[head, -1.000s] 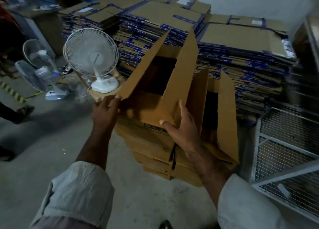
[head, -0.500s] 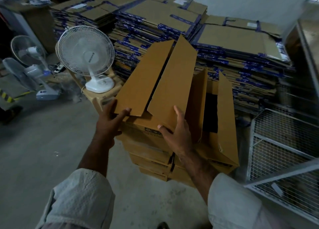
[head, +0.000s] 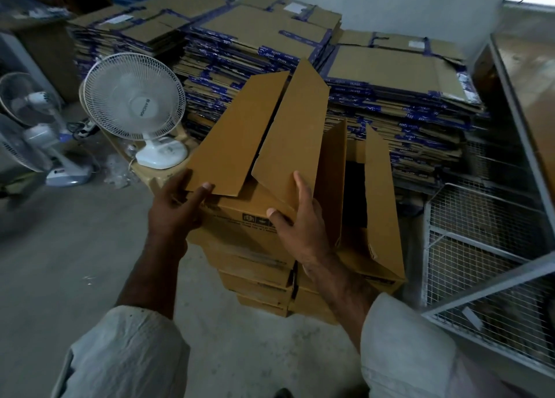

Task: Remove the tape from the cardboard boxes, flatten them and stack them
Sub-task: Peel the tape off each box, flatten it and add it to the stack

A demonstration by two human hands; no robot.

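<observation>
Fingers: left hand (head: 175, 207) grips the near corner of the top cardboard box (head: 258, 157), thumb over the edge of its left flap (head: 237, 139) and the other fingers hidden underneath; right hand (head: 303, 220) lies spread and nearly straight on the right flap (head: 295, 133), thumb splayed toward the printed side panel.
Task box: sits on top of a short pile of flattened boxes (head: 258, 280), both long flaps folded up and leaning away from the person, with a narrow gap between them.
Second box: an open cardboard box (head: 378, 199) stands just beside it on the right, flaps upright, dark inside.
Floor: bare grey concrete floor (head: 60, 262), dusty.
Room: tall stacks of flattened cartons (head: 390, 97) edged with blue tape line the back wall.
Left side: a white table fan (head: 133, 103) stands on a low tan stool; two more fans (head: 33, 121) rest on the floor beyond it, blurred.
Right side: white wire-mesh cages (head: 480, 247) close to the boxes.
Arms: both reach forward from pale rolled sleeves (head: 120, 352), forearms bare, wrists angled inward toward the box.
</observation>
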